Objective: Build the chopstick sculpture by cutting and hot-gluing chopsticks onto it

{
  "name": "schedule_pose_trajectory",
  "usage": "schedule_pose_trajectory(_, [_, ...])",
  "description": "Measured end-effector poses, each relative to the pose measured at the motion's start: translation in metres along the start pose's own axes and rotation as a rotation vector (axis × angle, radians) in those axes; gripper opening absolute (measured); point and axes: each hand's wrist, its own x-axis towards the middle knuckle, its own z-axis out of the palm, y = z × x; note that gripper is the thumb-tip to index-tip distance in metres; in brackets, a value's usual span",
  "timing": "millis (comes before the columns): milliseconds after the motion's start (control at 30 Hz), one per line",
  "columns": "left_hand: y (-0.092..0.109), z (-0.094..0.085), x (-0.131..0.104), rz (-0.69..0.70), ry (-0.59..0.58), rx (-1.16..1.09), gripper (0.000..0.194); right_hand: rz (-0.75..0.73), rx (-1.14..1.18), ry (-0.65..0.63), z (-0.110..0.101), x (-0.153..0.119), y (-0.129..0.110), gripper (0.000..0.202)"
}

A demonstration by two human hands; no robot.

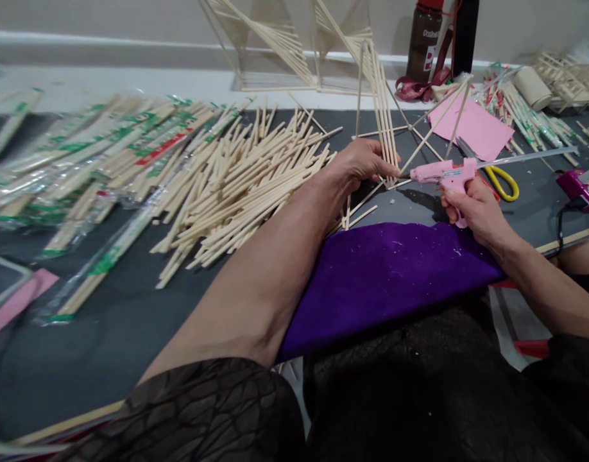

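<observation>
My left hand [364, 162] pinches the stick frame [384, 109]; my right hand [470, 208] grips the pink glue gun [443, 173], bare counter [405, 205] just beneath.

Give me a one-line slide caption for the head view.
Left hand steadies a chopstick frame while right hand aims a pink glue gun at its joint, loose chopsticks piled alongside.

A dark table [106, 346] is seen, with a pale strip along its near edge. A big heap of bare wooden sticks [246, 173] is spread over the middle. Sticks in clear wrappers [92, 154] are piled toward the left edge. A pink sheet of paper [472, 128] is laid near the far right corner, with yellow scissors [503, 183] just beside it. A purple cloth [385, 276] is draped over the near edge.
</observation>
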Motion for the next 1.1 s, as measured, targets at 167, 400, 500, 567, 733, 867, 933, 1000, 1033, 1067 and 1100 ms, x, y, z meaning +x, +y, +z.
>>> schedule_pose_trajectory(167, [-0.0007, 0.0002, 0.0002, 0.002, 0.002, 0.006, 0.021, -0.009, -0.112, 0.018, -0.0009, -0.0009, 0.0046, 0.026])
schedule_pose_trajectory(400, [-0.0031, 0.0003, 0.0027, 0.018, 0.011, 0.003, 0.021, -0.048, -0.254, 0.056, 0.0, -0.0036, 0.0038, 0.023])
schedule_pose_trajectory(500, [-0.0024, 0.0005, 0.0018, 0.015, 0.01, -0.001, 0.02, -0.051, -0.235, 0.047, -0.0005, -0.0035, 0.0027, 0.023])
schedule_pose_trajectory(567, [-0.0019, 0.0005, 0.0014, 0.011, 0.009, 0.0, 0.02, -0.064, -0.194, 0.044, -0.001, -0.0029, 0.0026, 0.023])
schedule_pose_trajectory(733, [-0.002, 0.0002, 0.0023, -0.001, 0.002, 0.007, 0.021, -0.049, -0.23, 0.071, -0.0005, -0.0019, 0.0024, 0.019])
schedule_pose_trajectory(867, [-0.0026, 0.0003, 0.0035, 0.006, 0.001, 0.009, 0.022, -0.017, -0.234, 0.072, 0.0012, -0.0017, 0.0013, 0.017])
schedule_pose_trajectory(933, [-0.003, 0.0005, 0.004, 0.006, 0.002, 0.004, 0.022, -0.01, -0.229, 0.061, 0.0015, -0.0014, 0.0016, 0.017])
schedule_pose_trajectory(1000, [-0.0033, 0.0005, 0.0043, 0.009, 0.004, -0.004, 0.021, -0.008, -0.219, 0.053, 0.0013, -0.0011, 0.0025, 0.017])
schedule_pose_trajectory(1033, [-0.0034, 0.0005, 0.0044, 0.009, 0.003, -0.008, 0.021, -0.01, -0.215, 0.054, 0.0011, -0.001, 0.003, 0.018])
schedule_pose_trajectory(1067, [-0.0034, 0.0005, 0.0043, 0.008, -0.002, -0.011, 0.022, -0.013, -0.214, 0.057, 0.0009, -0.001, 0.0035, 0.018])
schedule_pose_trajectory(1100, [-0.0034, 0.0004, 0.0042, 0.007, -0.007, -0.012, 0.022, -0.018, -0.214, 0.058, 0.0006, -0.001, 0.0038, 0.017])
